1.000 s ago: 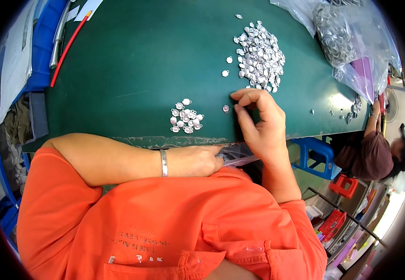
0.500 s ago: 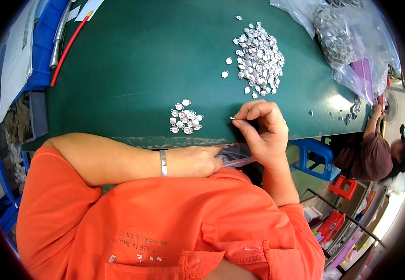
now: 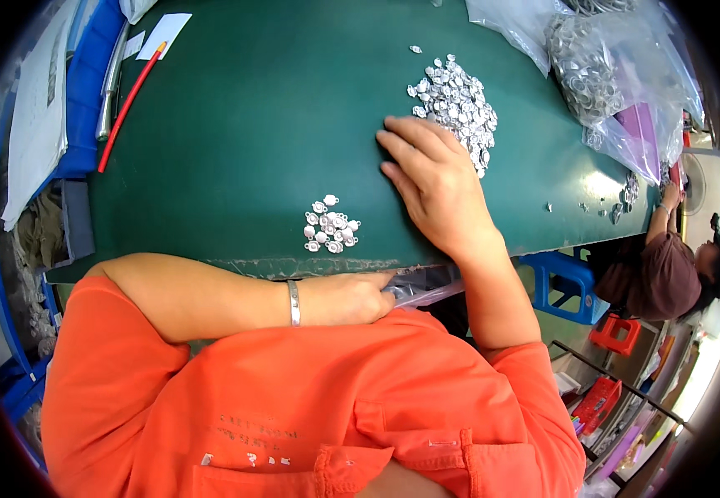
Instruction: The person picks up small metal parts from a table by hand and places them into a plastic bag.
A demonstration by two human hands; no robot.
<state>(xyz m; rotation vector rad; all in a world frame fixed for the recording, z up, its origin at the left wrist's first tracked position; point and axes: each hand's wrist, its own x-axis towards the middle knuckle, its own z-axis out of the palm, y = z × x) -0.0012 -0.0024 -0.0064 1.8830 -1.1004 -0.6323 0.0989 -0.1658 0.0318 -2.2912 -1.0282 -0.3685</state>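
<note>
My right hand [image 3: 439, 178] is stretched over the table with its fingers apart, beside the large pile of small silvery metal charms [image 3: 460, 100], each with a little loop. Its fingertips touch or nearly touch the green surface, and the hand hides the pile's near left part. At the table's front edge, my left hand [image 3: 347, 297] has its fingers curled at the rim of a clear plastic bag [image 3: 418, 289] and appears to grip it; the fingertips are partly hidden. A smaller group of the same charms [image 3: 331, 226] lies just beyond my left forearm.
Clear bags of metal rings [image 3: 584, 70] lie at the far right. A red pencil-like stick [image 3: 132, 108] and a metal rod [image 3: 111, 91] lie at left beside a blue bin [image 3: 82, 91]. Another person [image 3: 659, 274] sits at right, near a blue stool [image 3: 563, 286].
My right hand has moved away from the front edge toward the large pile. Its pinch has opened, and the small piece it held is out of sight. The left hand keeps its place.
</note>
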